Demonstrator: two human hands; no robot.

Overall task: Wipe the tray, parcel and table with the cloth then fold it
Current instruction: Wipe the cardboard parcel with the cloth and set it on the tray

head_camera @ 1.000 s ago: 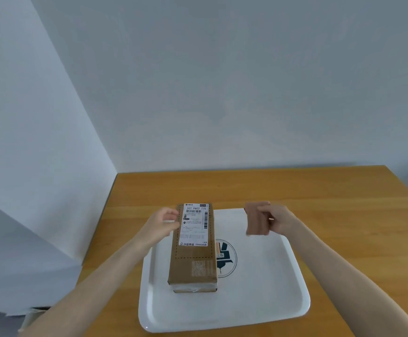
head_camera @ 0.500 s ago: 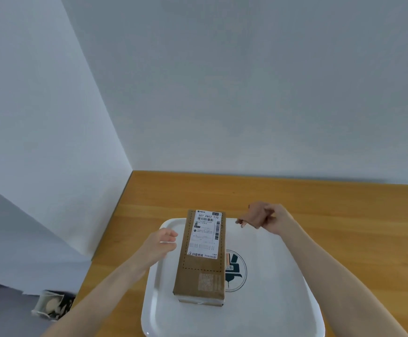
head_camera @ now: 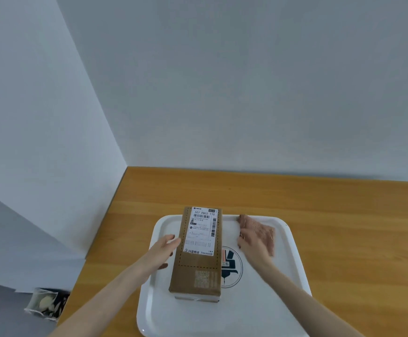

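Observation:
A brown cardboard parcel [head_camera: 199, 266] with a white shipping label lies lengthwise on the left half of a white tray [head_camera: 258, 302] that has a round logo in its middle. My left hand [head_camera: 165, 250] rests with straight fingers against the parcel's left side. A pinkish cloth [head_camera: 262, 231] lies spread on the tray's far right part. My right hand [head_camera: 252, 243] lies flat on the cloth's near left part and presses it onto the tray. The tray sits on a wooden table [head_camera: 344, 215].
White walls stand close behind and to the left of the table. Bare wood shows beyond and to the right of the tray. A small bag [head_camera: 44, 304] lies on the grey floor to the lower left.
My right hand came down from above the tray's far edge and now presses the cloth flat on the tray. My left hand slid nearer along the parcel's left side. The camera tilted.

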